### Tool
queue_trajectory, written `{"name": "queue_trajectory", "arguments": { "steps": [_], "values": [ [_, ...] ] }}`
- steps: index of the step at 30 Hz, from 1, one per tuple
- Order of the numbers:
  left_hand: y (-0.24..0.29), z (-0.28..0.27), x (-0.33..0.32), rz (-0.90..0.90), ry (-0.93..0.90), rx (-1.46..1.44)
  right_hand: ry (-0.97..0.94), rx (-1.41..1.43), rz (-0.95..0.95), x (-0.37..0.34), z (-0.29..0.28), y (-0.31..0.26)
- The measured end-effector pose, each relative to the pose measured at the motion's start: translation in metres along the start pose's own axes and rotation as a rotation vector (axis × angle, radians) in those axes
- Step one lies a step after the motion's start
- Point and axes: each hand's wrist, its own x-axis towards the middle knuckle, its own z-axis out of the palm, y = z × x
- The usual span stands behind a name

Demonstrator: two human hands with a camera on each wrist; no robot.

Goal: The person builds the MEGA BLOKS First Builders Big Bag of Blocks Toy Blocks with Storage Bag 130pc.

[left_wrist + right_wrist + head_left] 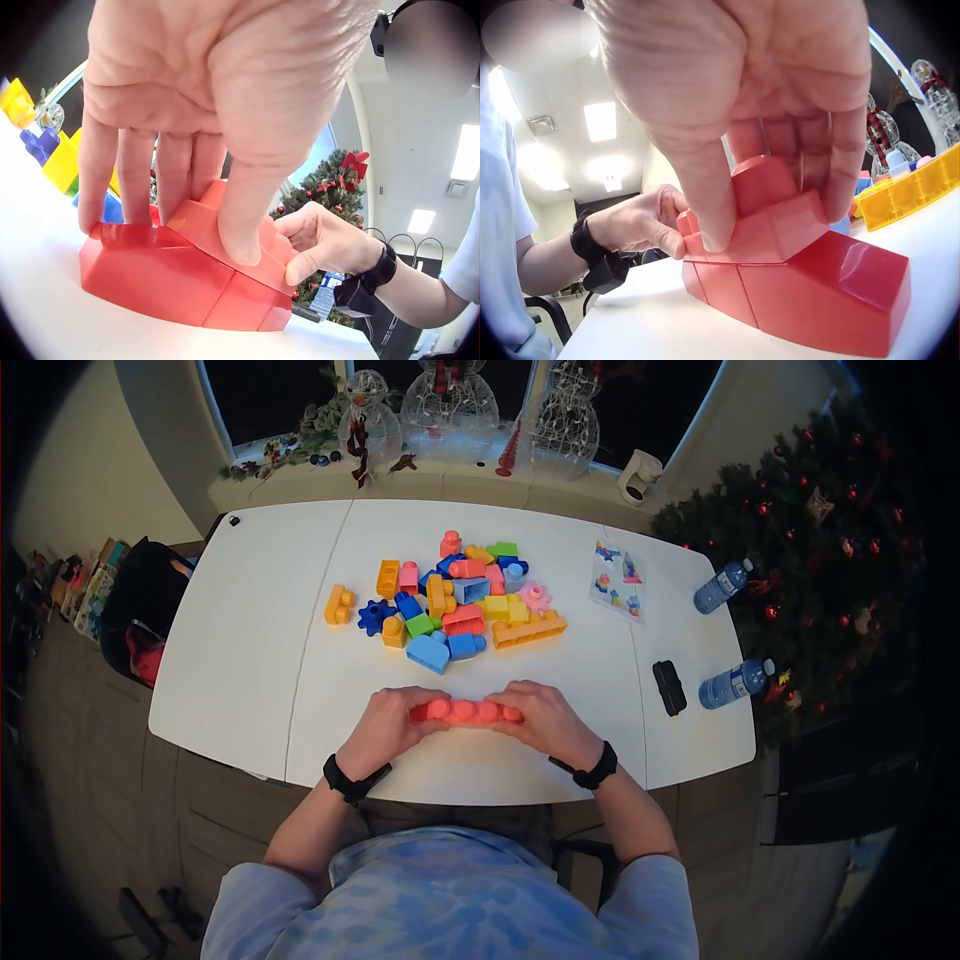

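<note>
A long red-pink studded block [464, 712] lies across the near middle of the table, with the left hand [392, 722] at one end and the right hand [545, 725] at the other. In the left wrist view it rests on top of darker red blocks [150, 277] with sloping ends. The left hand [195, 112] pinches the upper block between thumb and fingers. From the right wrist view, the right hand [757, 112] grips the upper block [772, 229] likewise, thumb on the near side and fingers behind, above the lower red blocks [825, 289].
Beyond the hands lies a pile of coloured blocks [462, 645], with a long orange one [530, 631] at its right. A picture sheet [618, 582], a black case [669, 688] and two water bottles [722, 588] [736, 684] are on the right of the white table [230, 660].
</note>
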Motion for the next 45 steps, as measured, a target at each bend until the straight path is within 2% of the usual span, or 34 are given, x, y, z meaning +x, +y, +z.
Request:
{"name": "queue_trajectory", "arguments": {
  "steps": [3,12,20,35,37,41,45],
  "values": [
    [0.001,-0.002,0.001,0.03,0.003,0.028,0.024,-0.009,-0.036,-0.001,0.002,0.001],
    [0.0,0.004,-0.001,-0.018,0.032,0.018,0.033,-0.047,0.047,-0.011,0.016,-0.006],
    [-0.003,0.006,-0.001,-0.043,0.028,-0.009,0.166,0.094,0.027,-0.019,0.032,-0.002],
    [-0.002,0.006,-0.001,-0.06,0.006,0.0,0.131,0.144,0.077,-0.021,0.035,-0.005],
    [-0.009,0.009,-0.001,0.002,0.042,-0.02,0.132,0.136,0.079,-0.022,0.035,-0.005],
    [-0.009,0.009,-0.001,0.007,0.048,-0.017,0.168,0.126,0.052,-0.022,0.038,-0.002],
    [-0.002,0.007,-0.002,-0.059,0.028,-0.009,0.169,0.107,0.046,-0.022,0.038,-0.004]
  ]
}}
